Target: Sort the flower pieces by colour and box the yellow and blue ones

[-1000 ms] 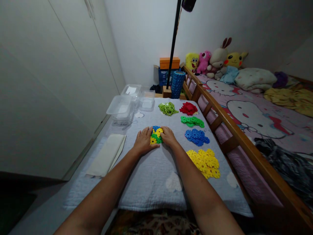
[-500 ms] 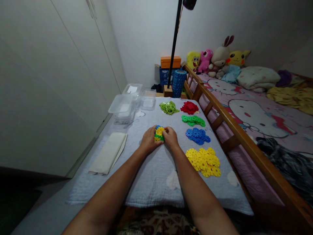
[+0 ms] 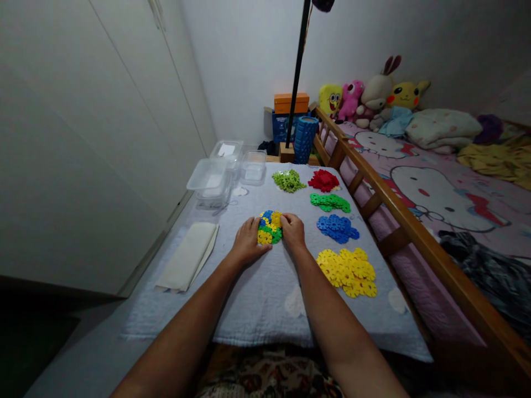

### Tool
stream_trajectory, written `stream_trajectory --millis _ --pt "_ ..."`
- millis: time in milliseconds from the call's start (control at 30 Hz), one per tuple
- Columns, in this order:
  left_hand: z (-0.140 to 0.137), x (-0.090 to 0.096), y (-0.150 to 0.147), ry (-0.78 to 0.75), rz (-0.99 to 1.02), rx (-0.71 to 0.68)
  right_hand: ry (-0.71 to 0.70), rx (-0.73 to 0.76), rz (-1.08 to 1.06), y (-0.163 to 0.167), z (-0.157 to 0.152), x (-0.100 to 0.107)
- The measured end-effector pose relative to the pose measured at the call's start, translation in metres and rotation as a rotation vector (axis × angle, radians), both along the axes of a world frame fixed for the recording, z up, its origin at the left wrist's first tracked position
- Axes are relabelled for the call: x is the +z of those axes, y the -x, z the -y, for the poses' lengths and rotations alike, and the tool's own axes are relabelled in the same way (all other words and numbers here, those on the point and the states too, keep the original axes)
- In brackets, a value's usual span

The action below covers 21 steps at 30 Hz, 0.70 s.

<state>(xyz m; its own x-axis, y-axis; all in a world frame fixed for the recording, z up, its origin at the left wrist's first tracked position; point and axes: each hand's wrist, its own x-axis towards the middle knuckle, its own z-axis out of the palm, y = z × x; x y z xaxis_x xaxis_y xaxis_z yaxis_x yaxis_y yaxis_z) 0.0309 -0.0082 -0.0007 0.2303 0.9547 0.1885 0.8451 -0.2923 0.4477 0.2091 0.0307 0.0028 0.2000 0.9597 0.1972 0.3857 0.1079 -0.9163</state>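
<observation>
A round cluster of interlocking plastic snowflake discs (image 3: pixel 270 228) in yellow, blue and green sits between my hands, over the middle of the cloth. My right hand (image 3: pixel 292 229) pinches its right edge between thumb and fingertips. At the left edge is my left hand (image 3: pixel 247 241), its fingertips against the discs and its thumb stretched out along the near side. Loose discs lie sorted by colour to the right: yellow (image 3: pixel 346 272), blue (image 3: pixel 337 228), green (image 3: pixel 329 202), red (image 3: pixel 323 181) and light green (image 3: pixel 288 180).
A pale cloth (image 3: pixel 294 304) covers the table. On the left lie a folded cream cloth (image 3: pixel 188 257) and clear plastic boxes (image 3: pixel 209 176). A wooden bed rail (image 3: pixel 385 207) runs along the right side; a black pole (image 3: pixel 296 77) stands behind the table.
My hands have spread apart slightly and my left thumb has moved off the cluster, so more of its discs show. The whole view has shifted a little.
</observation>
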Motion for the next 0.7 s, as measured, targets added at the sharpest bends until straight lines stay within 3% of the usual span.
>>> stream_trajectory --millis 433,700 --pt "0.0101 0.0045 -0.0050 -0.149 0.032 -0.026 -0.095 -0.103 -0.054 0.0034 -0.0024 -0.0042" --pt "0.0101 0.0036 -0.0047 -0.159 0.060 -0.005 -0.044 -0.078 -0.150 0.0044 -0.0037 -0.0043"
